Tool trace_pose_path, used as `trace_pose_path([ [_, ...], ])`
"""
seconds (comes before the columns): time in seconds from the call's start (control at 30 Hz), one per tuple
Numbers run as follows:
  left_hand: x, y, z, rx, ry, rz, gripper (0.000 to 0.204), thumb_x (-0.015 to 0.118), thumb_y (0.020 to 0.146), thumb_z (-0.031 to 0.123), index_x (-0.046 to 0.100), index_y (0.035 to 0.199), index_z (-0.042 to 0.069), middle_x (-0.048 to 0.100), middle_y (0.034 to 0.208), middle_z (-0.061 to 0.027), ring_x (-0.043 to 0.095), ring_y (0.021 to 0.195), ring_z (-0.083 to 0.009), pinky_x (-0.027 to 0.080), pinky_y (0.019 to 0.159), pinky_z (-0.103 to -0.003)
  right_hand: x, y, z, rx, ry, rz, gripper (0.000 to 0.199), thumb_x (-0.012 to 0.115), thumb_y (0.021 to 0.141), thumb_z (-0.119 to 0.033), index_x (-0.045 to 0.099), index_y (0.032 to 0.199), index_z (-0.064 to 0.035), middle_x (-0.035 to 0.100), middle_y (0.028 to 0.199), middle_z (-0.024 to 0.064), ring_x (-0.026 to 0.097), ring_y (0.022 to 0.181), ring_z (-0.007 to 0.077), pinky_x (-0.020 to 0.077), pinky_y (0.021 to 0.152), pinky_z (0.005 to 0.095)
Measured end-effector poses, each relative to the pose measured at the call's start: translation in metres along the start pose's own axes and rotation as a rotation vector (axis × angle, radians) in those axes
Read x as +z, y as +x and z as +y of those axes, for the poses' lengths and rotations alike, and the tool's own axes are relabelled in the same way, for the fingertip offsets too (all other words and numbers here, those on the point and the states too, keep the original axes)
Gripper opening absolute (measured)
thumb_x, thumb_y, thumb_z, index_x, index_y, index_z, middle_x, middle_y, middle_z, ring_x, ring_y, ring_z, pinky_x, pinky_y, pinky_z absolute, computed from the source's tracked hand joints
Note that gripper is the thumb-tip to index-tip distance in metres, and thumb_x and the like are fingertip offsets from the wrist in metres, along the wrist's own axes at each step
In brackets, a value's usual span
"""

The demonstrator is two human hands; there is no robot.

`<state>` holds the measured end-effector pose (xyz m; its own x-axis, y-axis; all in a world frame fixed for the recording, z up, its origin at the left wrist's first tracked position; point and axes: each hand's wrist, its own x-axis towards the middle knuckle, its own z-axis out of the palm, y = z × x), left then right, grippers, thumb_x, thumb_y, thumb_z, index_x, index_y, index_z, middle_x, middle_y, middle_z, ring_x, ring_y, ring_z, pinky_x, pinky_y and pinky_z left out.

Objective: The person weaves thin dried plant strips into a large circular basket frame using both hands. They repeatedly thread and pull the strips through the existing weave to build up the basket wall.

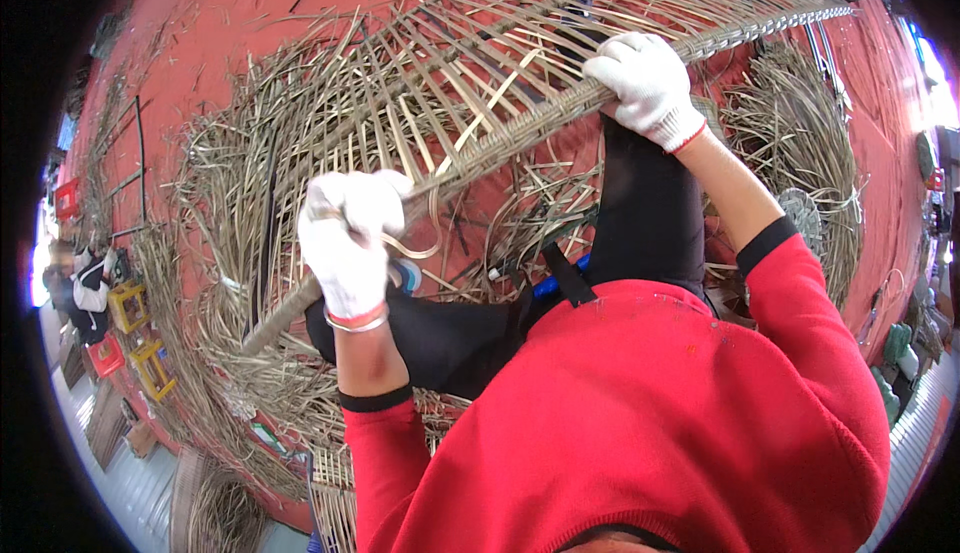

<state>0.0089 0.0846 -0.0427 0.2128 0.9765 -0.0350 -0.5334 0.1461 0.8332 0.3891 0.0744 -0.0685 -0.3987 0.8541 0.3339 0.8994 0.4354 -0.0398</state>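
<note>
A long open-work panel [420, 103] of thin, flat brownish strips slants across my lap, rising to the far right. Its near edge is a thick woven rim [520, 133]. My right hand [648, 88], in a white knit glove, is closed over this rim with the fingers curled across the top. My left hand [350, 238], also gloved and a little blurred, is closed at the rim's lower left part. A brown strip shows between its fingers, and a loose strip [425, 253] curls out beside it. The rim's end [280, 323] sticks out below that hand.
Loose strips [220, 173] lie heaped on the red floor [220, 13] under and left of the panel. A tied bundle [800, 123] lies at the right. Yellow crates [130, 308] stand at the far left, near a person [75, 288]. My legs [650, 203] are under the panel.
</note>
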Motion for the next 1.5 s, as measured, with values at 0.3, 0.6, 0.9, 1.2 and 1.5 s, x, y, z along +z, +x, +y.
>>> trace_pose_path([
  [0.3, -0.061, -0.049, 0.114, 0.217, 1.432, 0.065, 0.029, 0.064, 0.091, -0.003, 0.070, 0.119, 0.003, 0.071, 0.105, -0.0064, 0.067, 0.098, -0.0164, 0.053, 0.090, -0.031, -0.012, 0.000, -0.024, 0.058, -0.003, 0.179, 0.055, 0.082, 0.063, -0.015, 0.068, 0.116, -0.0187, 0.065, 0.108, 0.0056, 0.062, 0.110, 0.0284, 0.0483, 0.095, 0.0423],
  [0.6, -0.119, -0.093, 0.225, 0.673, 1.493, 0.815, 0.036, 0.050, 0.105, 0.025, 0.070, 0.119, -0.002, 0.071, 0.120, -0.0168, 0.067, 0.110, -0.0268, 0.049, 0.101, -0.040, -0.003, 0.017, -0.040, -0.113, 0.095, -0.044, 0.048, 0.083, 0.072, -0.028, 0.064, 0.114, -0.0173, 0.066, 0.095, 0.0047, 0.062, 0.098, 0.0272, 0.0488, 0.086, 0.0421],
  [0.9, -0.124, -0.161, 0.314, 0.631, 2.170, 0.959, 0.038, 0.066, 0.101, 0.029, 0.066, 0.130, 0.006, 0.066, 0.128, -0.0190, 0.066, 0.115, -0.0335, 0.052, 0.100, -0.042, -0.065, -0.024, 0.037, -0.154, -0.037, -0.071, 0.050, 0.086, 0.062, -0.025, 0.069, 0.109, -0.0224, 0.068, 0.091, 0.0011, 0.061, 0.096, 0.0266, 0.0456, 0.095, 0.0427],
  [1.2, -0.031, -0.074, 0.062, 0.503, 1.905, 0.363, 0.085, 0.078, 0.088, 0.044, 0.042, 0.154, 0.005, 0.046, 0.154, -0.0226, 0.044, 0.144, -0.0375, 0.036, 0.118, -0.045, -0.072, -0.079, 0.119, 0.007, -0.124, 0.064, 0.039, 0.082, 0.065, -0.017, 0.071, 0.103, -0.0244, 0.071, 0.093, 0.0003, 0.063, 0.095, 0.0254, 0.0458, 0.098, 0.0417],
  [1.5, -0.058, -0.112, 0.051, 0.446, 1.940, 0.643, 0.050, 0.066, 0.090, 0.010, 0.058, 0.139, 0.007, 0.055, 0.143, -0.0221, 0.053, 0.131, -0.0396, 0.043, 0.112, -0.047, -0.050, -0.096, 0.127, 0.099, -0.189, -0.043, 0.051, 0.070, 0.074, -0.006, 0.065, 0.122, -0.0228, 0.069, 0.110, 0.0039, 0.063, 0.108, 0.0277, 0.0434, 0.102, 0.0441],
])
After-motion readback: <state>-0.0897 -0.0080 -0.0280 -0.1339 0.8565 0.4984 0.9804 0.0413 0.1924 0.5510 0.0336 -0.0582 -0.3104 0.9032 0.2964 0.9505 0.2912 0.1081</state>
